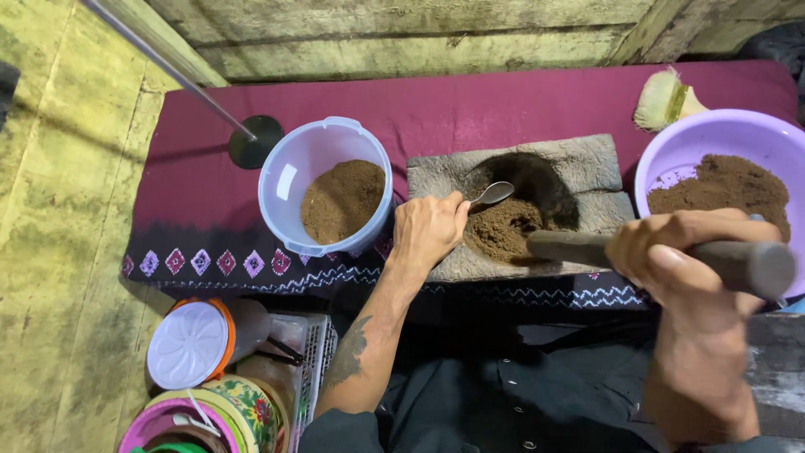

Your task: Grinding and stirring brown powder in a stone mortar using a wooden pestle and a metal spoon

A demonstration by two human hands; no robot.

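Holding spoon (493, 194) in our clenched left hand (428, 231) — bowl toward mortar (520, 205); right hand (683, 252) grips pestle (662, 256), lying crosswise.

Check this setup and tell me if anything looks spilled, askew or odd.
Nothing stands out. The brown powder sits inside the stone mortar, the white bucket and the purple basin. The left hand holds a spoon; the right hand grips the pestle.

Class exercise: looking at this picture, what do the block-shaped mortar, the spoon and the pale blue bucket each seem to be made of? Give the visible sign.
Mortar: probably stone, grey, rough and pitted, matte.
Spoon, held in the left hand: likely metal, with a bright, silvery shine.
Pale blue bucket: apparently plastic, with a smooth, thin, slightly glossy wall and a moulded rim.
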